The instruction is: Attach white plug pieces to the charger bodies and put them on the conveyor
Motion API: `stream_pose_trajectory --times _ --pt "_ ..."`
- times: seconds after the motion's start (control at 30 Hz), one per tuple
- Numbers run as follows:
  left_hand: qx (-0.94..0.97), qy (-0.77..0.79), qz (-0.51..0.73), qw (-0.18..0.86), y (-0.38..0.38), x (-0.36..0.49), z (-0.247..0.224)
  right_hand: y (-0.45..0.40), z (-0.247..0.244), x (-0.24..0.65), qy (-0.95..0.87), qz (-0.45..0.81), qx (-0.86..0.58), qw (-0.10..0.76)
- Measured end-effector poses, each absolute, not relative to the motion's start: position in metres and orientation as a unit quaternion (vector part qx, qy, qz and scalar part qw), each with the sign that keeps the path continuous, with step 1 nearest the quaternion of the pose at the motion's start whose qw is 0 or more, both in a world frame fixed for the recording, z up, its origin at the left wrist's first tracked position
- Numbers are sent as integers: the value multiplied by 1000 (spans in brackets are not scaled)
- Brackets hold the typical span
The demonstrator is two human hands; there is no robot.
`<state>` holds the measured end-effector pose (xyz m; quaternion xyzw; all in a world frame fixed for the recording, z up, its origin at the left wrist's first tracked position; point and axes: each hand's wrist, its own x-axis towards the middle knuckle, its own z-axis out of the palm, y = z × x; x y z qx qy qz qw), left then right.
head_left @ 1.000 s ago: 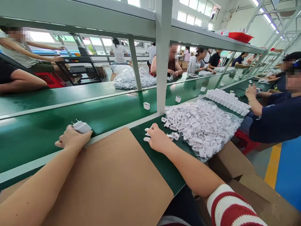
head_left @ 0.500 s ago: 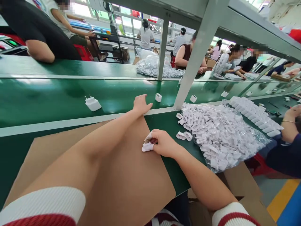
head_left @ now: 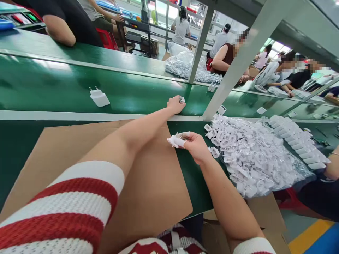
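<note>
Out over the green belt (head_left: 137,92), my left hand (head_left: 175,105) is closed round a small white housing (head_left: 182,100). My right hand (head_left: 194,144) pinches a white plastic piece (head_left: 176,141) above the right edge of the brown cardboard sheet (head_left: 148,176). Small prongs show on that piece. A white plug adapter (head_left: 99,97) with two pins lies on the belt to the left. Just right of my right hand are loose white parts (head_left: 214,152) beside a big heap of white parts (head_left: 254,155) on a plastic bag.
A grey metal post (head_left: 225,83) rises at the belt's near edge, right of my left hand. Rows of white housings (head_left: 296,141) lie beyond the heap. More white pieces are on the belt at right. Several people sit across the belt, and one person's arm shows at far right.
My left hand has reached farther out and closed on the white housing on the belt. My right hand, still pinching its white piece, has lifted and turned it. The camera view has shifted.
</note>
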<state>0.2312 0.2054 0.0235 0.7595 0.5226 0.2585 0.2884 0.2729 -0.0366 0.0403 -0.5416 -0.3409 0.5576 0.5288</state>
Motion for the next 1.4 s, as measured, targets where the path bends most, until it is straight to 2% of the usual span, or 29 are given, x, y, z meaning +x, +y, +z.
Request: stream_pose_trajectory --times 0.2,0.37,0.5,0.7,0.87,1.13,1.4 --pt "822 382 293 305 121 135 25 -44 52 270 -315 587 -495 558" --pt "797 430 239 349 49 70 19 -48 50 265 -347 577 -493 551" --pt "739 453 246 433 20 51 16 -50 49 261 -425 499 -509 557" --pt "788 348 216 461 12 34 15 -56 51 258 -517 414 -499 559" --pt "760 389 246 459 8 37 12 -61 47 249 -590 376 -489 521" --pt "797 288 245 471 13 31 11 -69 51 250 -685 178 -516 482" --pt "805 273 249 464 11 35 13 -74 48 237 -797 64 -496 339"
